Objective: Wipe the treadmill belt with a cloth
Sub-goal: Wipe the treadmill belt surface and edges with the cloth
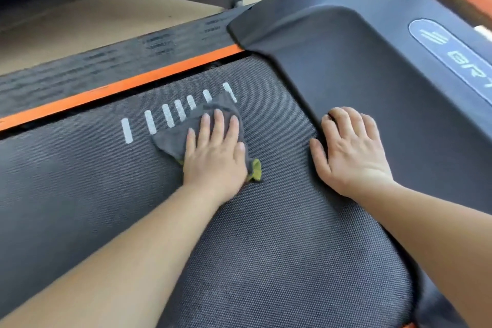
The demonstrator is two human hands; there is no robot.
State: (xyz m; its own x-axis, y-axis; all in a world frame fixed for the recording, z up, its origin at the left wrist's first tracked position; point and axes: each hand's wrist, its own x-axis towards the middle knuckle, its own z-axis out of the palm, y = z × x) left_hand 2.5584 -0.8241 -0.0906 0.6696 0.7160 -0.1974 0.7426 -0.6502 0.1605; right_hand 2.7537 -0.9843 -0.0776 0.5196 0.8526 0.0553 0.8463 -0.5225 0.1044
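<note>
One grey cloth [170, 142] — long axis slanting from seven white stripes [150, 122] toward us — under our flat left hand [215, 153] on the treadmill belt [279, 234]; right hand [351, 153] flat, empty.

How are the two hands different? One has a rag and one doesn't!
The left hand presses flat on the grey cloth; the right hand has no cloth under it. The left hand sits out on the belt near the white stripes; the right hand lies at the belt's end, with its fingertips reaching the black cover. Both hands are bare and palm down, and neither grips anything.
</note>
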